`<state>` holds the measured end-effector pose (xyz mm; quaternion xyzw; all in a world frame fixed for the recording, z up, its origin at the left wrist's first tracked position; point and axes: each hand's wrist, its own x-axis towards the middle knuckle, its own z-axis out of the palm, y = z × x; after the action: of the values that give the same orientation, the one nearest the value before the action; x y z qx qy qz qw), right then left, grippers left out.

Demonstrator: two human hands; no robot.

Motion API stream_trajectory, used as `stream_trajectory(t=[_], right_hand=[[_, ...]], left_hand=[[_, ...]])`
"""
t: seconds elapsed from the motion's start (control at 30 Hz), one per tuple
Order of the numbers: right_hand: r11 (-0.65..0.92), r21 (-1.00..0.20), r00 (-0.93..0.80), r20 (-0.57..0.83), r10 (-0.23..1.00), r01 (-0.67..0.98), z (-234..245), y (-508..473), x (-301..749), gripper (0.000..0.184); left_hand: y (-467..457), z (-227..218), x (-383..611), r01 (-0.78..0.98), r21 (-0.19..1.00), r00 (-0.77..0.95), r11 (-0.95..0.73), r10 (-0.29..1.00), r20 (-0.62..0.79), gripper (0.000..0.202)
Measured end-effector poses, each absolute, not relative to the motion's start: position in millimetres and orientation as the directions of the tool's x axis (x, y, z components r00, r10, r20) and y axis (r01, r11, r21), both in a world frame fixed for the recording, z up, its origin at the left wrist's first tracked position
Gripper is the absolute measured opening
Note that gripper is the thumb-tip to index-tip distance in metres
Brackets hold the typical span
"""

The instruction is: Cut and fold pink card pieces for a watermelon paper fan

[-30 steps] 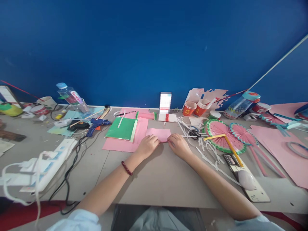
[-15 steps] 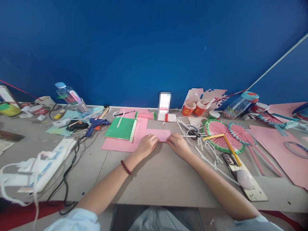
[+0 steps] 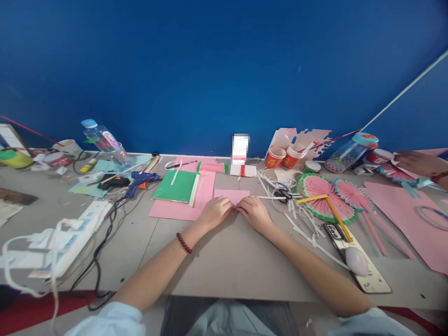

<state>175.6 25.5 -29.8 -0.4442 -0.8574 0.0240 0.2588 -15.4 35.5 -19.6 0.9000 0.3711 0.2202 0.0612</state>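
A small pink sheet of paper (image 3: 232,193) lies flat at the middle of the table, its near edge covered by my fingers. My left hand (image 3: 217,211) pinches that near edge from the left, fingers closed. From the right, my right hand (image 3: 255,212) grips the same edge, its fingertips almost meeting the left ones. Whether the edge is folded under the fingers is hidden. Left of my hands, a green paper pack (image 3: 177,187) rests on a larger pink sheet (image 3: 206,189). Several white paper strips (image 3: 297,228) and dark-handled scissors (image 3: 283,194) lie to the right.
Watermelon-patterned paper fans (image 3: 324,193), a yellow folding ruler (image 3: 338,214) and a phone (image 3: 364,261) lie right. Red paper cups (image 3: 275,157) stand behind. Leftward are a blue glue gun (image 3: 140,183), a power strip (image 3: 80,233) and a tilted bottle (image 3: 103,140). Another person's hand (image 3: 420,163) reaches in at far right.
My right hand has slid left along the paper's near edge, closer to my left hand, which has barely moved. Another person's hand has come into view at the far right.
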Motion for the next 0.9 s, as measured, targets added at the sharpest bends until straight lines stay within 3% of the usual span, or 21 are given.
stream_trajectory(t=[0.33,0.6,0.9], right_hand=[[0.593,-0.431,-0.432,0.418,0.799,0.68,-35.6,34.2,183.5,0.011],[0.56,-0.43,-0.437,0.356,0.826,0.708,-28.1,37.2,200.5,0.012],[0.596,-0.515,-0.496,0.335,0.801,0.616,-22.8,45.0,214.1,0.008]], left_hand=[[34.5,-23.1,-24.0,0.639,0.309,0.605,-0.704,0.709,0.363,0.019],[38.0,-19.5,-28.8,0.675,0.314,0.568,-0.668,0.742,0.356,0.02],[41.0,-21.9,-31.1,0.678,0.322,0.547,-0.661,0.746,0.379,0.018]])
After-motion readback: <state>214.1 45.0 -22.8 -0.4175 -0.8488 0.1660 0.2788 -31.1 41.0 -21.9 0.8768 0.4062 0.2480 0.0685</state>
